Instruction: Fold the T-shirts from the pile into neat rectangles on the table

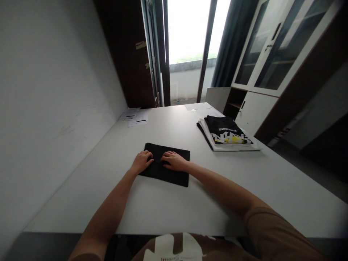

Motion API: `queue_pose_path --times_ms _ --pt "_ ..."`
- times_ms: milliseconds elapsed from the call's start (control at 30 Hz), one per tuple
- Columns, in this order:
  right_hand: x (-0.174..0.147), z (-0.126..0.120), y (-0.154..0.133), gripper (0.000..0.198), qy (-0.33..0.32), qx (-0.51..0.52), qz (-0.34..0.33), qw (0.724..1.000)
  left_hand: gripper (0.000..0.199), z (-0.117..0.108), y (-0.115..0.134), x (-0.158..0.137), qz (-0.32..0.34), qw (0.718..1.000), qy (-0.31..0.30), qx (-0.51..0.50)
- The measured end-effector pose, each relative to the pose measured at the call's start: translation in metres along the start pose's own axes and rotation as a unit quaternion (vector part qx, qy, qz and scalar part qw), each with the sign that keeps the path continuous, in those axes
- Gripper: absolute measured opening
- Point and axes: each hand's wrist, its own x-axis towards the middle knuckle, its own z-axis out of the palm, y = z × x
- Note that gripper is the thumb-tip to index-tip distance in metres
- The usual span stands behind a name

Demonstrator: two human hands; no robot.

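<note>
A black garment (165,174), folded into a flat rectangle, lies on the white table (108,203) in front of me. My left hand (142,161) rests on its left side, fingers slightly bent and thumb apart. On the middle and right part of the cloth lies my right hand (175,161), its fingers stretched out toward the left. A small gap of black fabric shows between the two hands. Neither hand grips the cloth. What kind of garment it is cannot be made out.
To the right sits a stack of folded T-shirts (225,130), black with white and yellow print on top. Printed papers (138,117) lie at the far left, another sheet (198,106) at the far edge. A wall (54,108) borders the left; cabinets (261,65) stand behind at right.
</note>
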Motion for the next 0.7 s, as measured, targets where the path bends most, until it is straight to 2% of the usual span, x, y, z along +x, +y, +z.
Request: queue_pose_path --times_ms 100,233,300,400,467,700 --pt "0.001 -0.003 0.009 0.03 0.007 -0.015 0.043 0.999 0.014 -0.004 0.003 -0.002 -0.034 0.999 -0.014 0.024" --pt "-0.001 -0.004 0.018 0.026 0.034 -0.04 0.113 0.992 0.012 -0.001 0.017 -0.006 0.0 0.999 -0.013 0.036" --pt "-0.003 -0.001 0.018 0.025 0.046 -0.044 0.114 0.991 0.015 0.004 0.025 -0.007 0.033 0.999 0.0 0.033" --pt "-0.002 0.006 0.017 0.03 0.044 -0.019 0.07 0.996 0.026 0.011 0.032 -0.008 0.049 0.998 0.011 0.022" --pt "-0.001 0.009 0.018 0.032 0.043 -0.005 0.066 0.997 0.028 0.015 0.031 -0.008 0.035 0.999 0.018 0.021" --pt "-0.003 0.0 0.042 0.027 0.053 -0.012 0.149 0.987 0.041 0.017 0.005 -0.003 -0.018 1.0 0.006 0.02"
